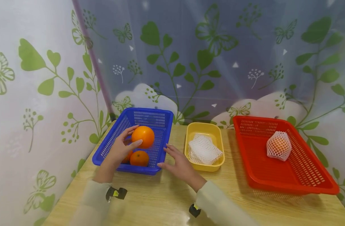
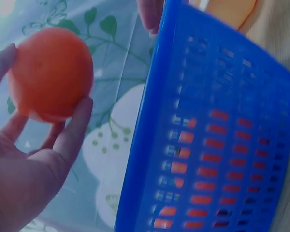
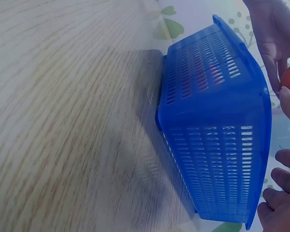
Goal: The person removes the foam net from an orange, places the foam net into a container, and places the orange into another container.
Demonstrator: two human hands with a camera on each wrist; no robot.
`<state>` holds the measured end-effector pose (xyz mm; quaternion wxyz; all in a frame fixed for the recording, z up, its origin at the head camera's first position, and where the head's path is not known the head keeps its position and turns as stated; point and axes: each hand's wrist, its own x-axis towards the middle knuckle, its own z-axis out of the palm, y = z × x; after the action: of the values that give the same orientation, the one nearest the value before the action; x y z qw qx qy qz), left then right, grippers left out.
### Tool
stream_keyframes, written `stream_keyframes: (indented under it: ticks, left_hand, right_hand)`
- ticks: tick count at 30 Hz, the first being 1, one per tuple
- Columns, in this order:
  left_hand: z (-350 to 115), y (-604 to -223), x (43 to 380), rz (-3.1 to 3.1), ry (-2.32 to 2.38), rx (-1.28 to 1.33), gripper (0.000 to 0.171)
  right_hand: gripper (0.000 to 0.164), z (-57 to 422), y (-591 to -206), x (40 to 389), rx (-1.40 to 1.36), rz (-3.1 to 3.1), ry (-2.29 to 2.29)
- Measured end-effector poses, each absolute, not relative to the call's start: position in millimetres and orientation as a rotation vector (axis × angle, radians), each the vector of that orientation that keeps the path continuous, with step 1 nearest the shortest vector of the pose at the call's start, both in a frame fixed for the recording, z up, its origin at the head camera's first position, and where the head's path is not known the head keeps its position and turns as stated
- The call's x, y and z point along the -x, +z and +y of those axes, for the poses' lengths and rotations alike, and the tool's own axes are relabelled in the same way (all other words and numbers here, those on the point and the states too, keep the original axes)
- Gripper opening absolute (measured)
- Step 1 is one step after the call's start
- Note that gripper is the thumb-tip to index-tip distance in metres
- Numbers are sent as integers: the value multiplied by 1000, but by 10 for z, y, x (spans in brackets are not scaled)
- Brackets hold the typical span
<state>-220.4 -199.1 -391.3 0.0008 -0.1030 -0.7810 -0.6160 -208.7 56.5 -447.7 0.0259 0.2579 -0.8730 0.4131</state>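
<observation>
My left hand (image 1: 119, 150) holds an orange (image 1: 144, 137) between thumb and fingers, over the blue basket (image 1: 168, 125). In the left wrist view this orange (image 2: 52, 72) is lifted above the basket's rim, with the fingertips around its sides. Two more oranges lie at the near end of the basket; one orange (image 1: 139, 158) shows plainly, the other is mostly hidden by my left hand. My right hand (image 1: 181, 165) is at the basket's right rim with fingers extended, holding nothing. Whether it touches the rim I cannot tell.
A yellow tray (image 1: 204, 168) right of the blue basket contains white foam netting (image 1: 204, 149). Farther right, a larger red basket (image 1: 269, 171) holds one orange fruit (image 1: 279, 146) in a white foam net. All stand on a wooden table (image 1: 161, 201) against a patterned curtain (image 1: 172, 56).
</observation>
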Motion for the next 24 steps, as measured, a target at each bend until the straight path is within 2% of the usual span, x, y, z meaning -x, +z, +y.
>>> stream_keyframes:
  ticks: [5,12,24]
  left_hand:
    - [-2099,-3849,2232,-2472,-1903,168,69]
    - [-2193,-3769,2328,-2474,-1884,107,74]
    - [-2304,-3588,2686,-2808,-1390,212,79]
  right_hand:
    - [79,513,-4454,2076,-778,-2776,1213]
    - [81,489,-4433,2067,-770,-2837,1138]
    - [79,498,-4403,2072,-795,-2858,1067]
